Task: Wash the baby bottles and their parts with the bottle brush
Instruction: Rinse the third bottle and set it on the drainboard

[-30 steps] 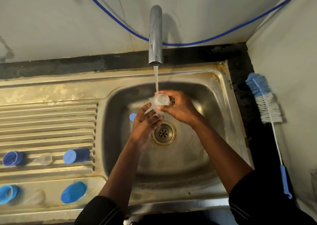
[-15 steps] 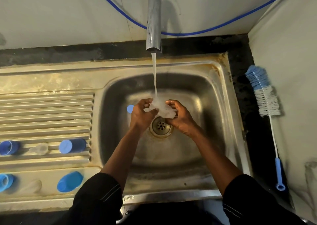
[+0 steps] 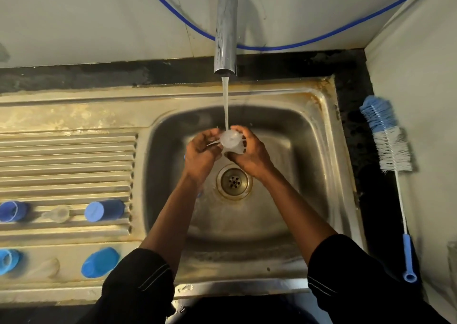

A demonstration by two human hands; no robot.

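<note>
far left, drainboard (image 3: 69,155): two rows of parts lying loose. two blue rings (image 3: 12,211), two clear teats (image 3: 58,213), two blue caps (image 3: 105,210). all well apart from the hands.

basin centre: left hand (image 3: 200,155) curls against the left side of the clear bottle (image 3: 231,142); right hand (image 3: 249,155) wraps its right side from below. both grips narrow and closed on it. bottle sits above the drain (image 3: 233,181), directly under the water stream (image 3: 225,101) from the tap (image 3: 226,27). one round end faces up at the camera, so the long axis seems to point down into the sink (image 3: 309,175); cannot tell which end it is. a sliver of blue shows behind the left wrist, unidentified.

far right: bottle brush (image 3: 388,138) on the dark counter, outside the sink, well apart from the bottle. long axis runs far to near, bristles far, handle end near. right hand is the nearer one.

judgement: rinsing stage. fetching the brush means the right hand lets go and crosses the right rim; the left would carry the wet bottle alone, which risks a slip.
</note>
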